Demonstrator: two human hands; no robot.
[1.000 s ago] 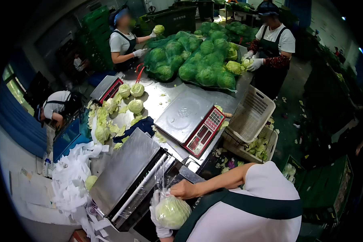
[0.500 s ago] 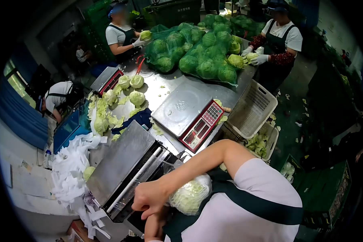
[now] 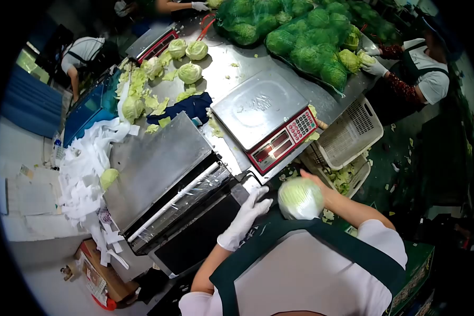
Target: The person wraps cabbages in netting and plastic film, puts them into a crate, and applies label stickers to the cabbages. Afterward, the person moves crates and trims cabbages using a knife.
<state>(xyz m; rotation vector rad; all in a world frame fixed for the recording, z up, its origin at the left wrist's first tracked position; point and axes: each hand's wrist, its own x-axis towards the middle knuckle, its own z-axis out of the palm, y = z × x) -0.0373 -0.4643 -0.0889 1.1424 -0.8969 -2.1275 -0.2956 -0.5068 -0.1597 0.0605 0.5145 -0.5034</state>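
A film-wrapped cabbage sits in the bare right grip of a worker, just in front of the green apron. The right grip is clamped on the cabbage from its far right side, part of the fingers hidden behind it. The white-gloved left grip stands just to the cabbage's left, apart from it, fingers spread beside the near corner of a metal machine fitted with a white roller.

Beyond the hands, a scale with a red-edged keypad rests on the steel desk. Two pale crates, one tilted above another holding leaves, stand to its right. A dark blue cloth lies between the machine and three trimmed cabbages, with loose leaves scattered about. White strips are heaped left of the machine.

Farther out, green net bags full of cabbages fill the far end of the desk. At right, a co-worker in white gloves handles a pale cabbage; at far left, another person bends over a blue bin.
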